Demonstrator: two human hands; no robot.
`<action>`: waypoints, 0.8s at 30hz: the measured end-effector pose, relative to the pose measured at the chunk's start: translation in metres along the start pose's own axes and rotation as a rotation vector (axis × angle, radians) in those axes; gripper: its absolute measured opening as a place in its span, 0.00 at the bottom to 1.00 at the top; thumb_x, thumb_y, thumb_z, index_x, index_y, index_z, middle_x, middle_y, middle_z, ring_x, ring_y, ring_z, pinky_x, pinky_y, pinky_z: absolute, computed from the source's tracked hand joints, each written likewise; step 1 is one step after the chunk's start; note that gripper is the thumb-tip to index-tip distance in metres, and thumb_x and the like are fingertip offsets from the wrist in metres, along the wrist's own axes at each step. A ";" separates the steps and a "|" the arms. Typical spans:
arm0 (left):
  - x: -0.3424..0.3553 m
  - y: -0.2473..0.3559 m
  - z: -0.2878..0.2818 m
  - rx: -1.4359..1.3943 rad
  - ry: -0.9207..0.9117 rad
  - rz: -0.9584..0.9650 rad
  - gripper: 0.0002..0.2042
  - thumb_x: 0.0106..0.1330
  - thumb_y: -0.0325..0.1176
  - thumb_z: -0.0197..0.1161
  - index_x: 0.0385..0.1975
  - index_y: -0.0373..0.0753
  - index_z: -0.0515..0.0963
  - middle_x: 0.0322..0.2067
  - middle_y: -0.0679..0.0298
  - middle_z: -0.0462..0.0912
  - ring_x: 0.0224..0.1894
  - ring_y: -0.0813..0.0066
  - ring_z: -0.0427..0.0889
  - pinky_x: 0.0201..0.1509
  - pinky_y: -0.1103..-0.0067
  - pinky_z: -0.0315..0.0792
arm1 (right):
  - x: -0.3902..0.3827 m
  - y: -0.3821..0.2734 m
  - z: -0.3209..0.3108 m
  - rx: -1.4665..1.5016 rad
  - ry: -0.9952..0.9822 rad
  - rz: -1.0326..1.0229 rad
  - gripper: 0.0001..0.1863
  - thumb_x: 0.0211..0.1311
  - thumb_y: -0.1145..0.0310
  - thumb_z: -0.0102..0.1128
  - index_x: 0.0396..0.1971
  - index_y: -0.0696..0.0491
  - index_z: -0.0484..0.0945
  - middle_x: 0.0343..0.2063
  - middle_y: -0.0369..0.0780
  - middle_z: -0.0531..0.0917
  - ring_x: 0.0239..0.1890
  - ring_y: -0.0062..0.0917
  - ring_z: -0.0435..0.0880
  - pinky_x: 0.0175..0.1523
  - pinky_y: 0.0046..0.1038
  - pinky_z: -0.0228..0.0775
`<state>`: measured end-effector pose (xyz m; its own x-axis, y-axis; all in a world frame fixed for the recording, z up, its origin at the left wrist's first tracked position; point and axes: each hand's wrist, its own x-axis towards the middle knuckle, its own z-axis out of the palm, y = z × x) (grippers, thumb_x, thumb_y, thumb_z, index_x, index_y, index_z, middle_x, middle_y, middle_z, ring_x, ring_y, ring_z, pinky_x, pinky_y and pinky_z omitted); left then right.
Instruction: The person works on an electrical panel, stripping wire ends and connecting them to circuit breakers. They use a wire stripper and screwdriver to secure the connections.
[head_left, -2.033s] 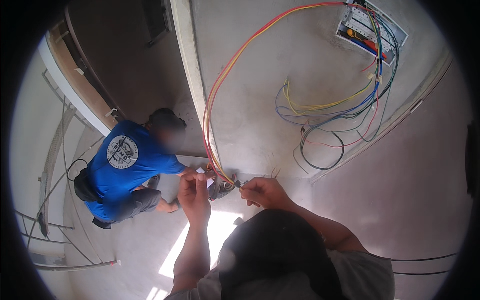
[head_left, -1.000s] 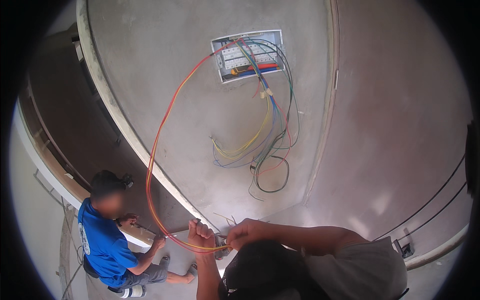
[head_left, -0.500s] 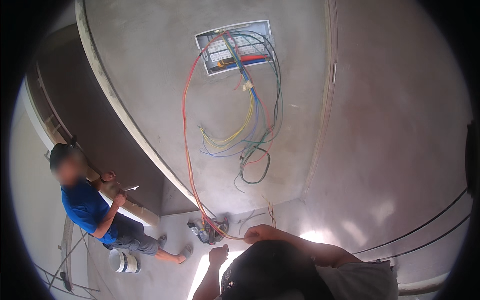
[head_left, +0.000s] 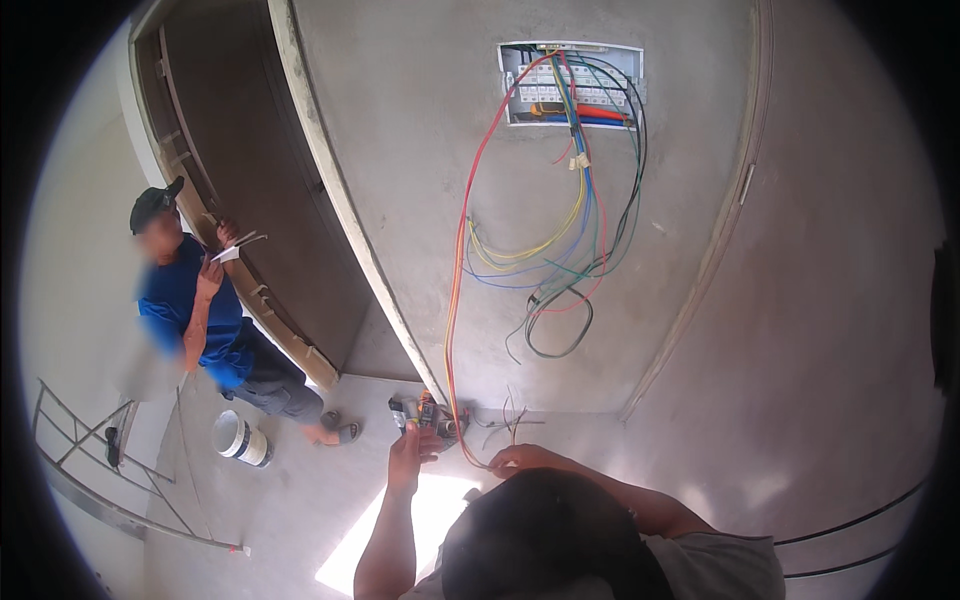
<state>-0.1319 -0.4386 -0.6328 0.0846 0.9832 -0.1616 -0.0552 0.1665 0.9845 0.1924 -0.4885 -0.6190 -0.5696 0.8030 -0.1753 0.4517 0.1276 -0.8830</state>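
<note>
A bundle of red and orange wires (head_left: 456,300) hangs in a long loop from an open electrical panel box (head_left: 515,112) in the wall. Its low end runs to my right hand (head_left: 516,458), whose fingers are closed around the wires. My left hand (head_left: 408,455) is raised just left of the bundle, fingers apart, with nothing visible in it. Beyond it, partly hidden by the hand, a tool bag (head_left: 455,420) packed with tools sits on the floor at the foot of the wall. Yellow, blue, green and black wires (head_left: 560,255) dangle from the box too.
At the left a person in a blue shirt (head_left: 205,320) stands by a door frame, holding a thin white piece. Near them are a white bucket (head_left: 240,440) and a metal frame (head_left: 150,470). Loose wire offcuts (head_left: 510,415) lie by the wall.
The view has shifted, so the wall and box sit farther right. My left hand has gone forward toward the tool bag and its fingers have spread. My right hand keeps hold of the wires.
</note>
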 end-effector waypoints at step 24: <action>0.356 0.500 0.265 -0.124 -0.790 0.530 0.20 0.89 0.42 0.60 0.66 0.32 0.80 0.53 0.59 0.90 0.51 0.70 0.90 0.55 0.70 0.85 | 0.109 -0.156 -0.224 -0.143 0.392 0.349 0.39 0.85 0.47 0.63 0.85 0.49 0.65 0.78 0.46 0.77 0.75 0.40 0.82 0.80 0.44 0.72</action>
<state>0.1338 -0.0248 -0.1801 0.6622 0.6067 0.4398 -0.3801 -0.2339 0.8949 0.2141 -0.2908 -0.4032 -0.0826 0.9654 -0.2473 0.6725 -0.1292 -0.7287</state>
